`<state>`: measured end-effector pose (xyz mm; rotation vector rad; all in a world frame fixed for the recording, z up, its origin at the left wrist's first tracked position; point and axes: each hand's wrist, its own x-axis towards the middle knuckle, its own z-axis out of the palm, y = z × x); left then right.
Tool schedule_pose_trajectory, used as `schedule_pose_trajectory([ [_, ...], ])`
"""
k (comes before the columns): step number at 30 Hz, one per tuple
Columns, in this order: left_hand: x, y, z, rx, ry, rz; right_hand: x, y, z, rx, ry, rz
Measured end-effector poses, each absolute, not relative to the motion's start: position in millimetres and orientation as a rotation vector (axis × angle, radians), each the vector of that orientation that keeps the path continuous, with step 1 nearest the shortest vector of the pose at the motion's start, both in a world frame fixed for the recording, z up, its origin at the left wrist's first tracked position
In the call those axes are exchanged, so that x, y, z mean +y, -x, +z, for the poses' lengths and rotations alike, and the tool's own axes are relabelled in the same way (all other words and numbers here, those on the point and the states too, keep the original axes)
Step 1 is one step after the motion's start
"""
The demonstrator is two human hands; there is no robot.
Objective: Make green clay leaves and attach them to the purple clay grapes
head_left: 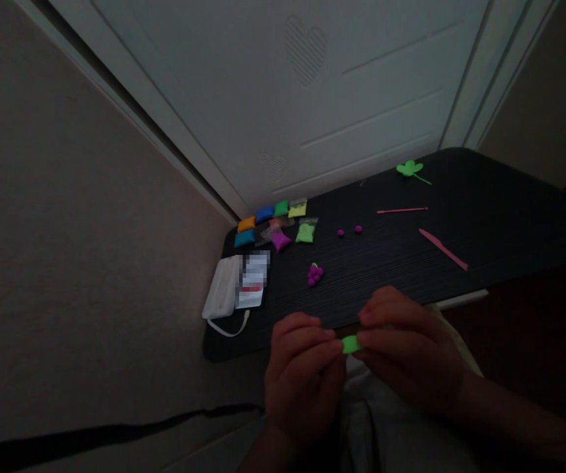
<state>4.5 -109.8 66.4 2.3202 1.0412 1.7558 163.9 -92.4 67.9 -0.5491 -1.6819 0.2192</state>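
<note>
Between my two hands is a small flat piece of bright green modelling clay [350, 344], just off the table's front edge. My left hand [305, 368] pinches its left end with the fingertips. The other end is pinched by my right hand [406, 345], whose upper fingers are bent above it. On the table beyond lies a cluster of purple clay balls [315, 274] with a bit of green at its top. Two loose purple balls [349, 230] sit farther back. A green clay leaf shape with a thin stem [410, 169] lies at the far right.
Several bags of coloured clay [264, 213] lie at the back left of the dark table [386, 263]. In front of them are a phone [252, 281] and a white power bank [222, 287] with a cable. A pink stick tool [402, 210] and pink plastic knife [443, 249] lie right.
</note>
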Motion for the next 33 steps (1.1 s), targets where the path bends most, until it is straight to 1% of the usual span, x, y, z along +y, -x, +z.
schedule_pose_trajectory([
  [19,-109.5,-6.0,66.5,1.069,-2.309,1.766,-92.6,-159.3,65.2,-1.646,0.556,0.263],
  [26,-109.4,-8.6,66.4,1.062,-2.264,1.751,-94.7,-160.4,65.5,-1.629,0.615,0.385],
  [33,-109.3,-7.8,65.7,1.091,-2.217,1.669,-95.2,-157.2,67.6,-1.595,0.614,0.424],
])
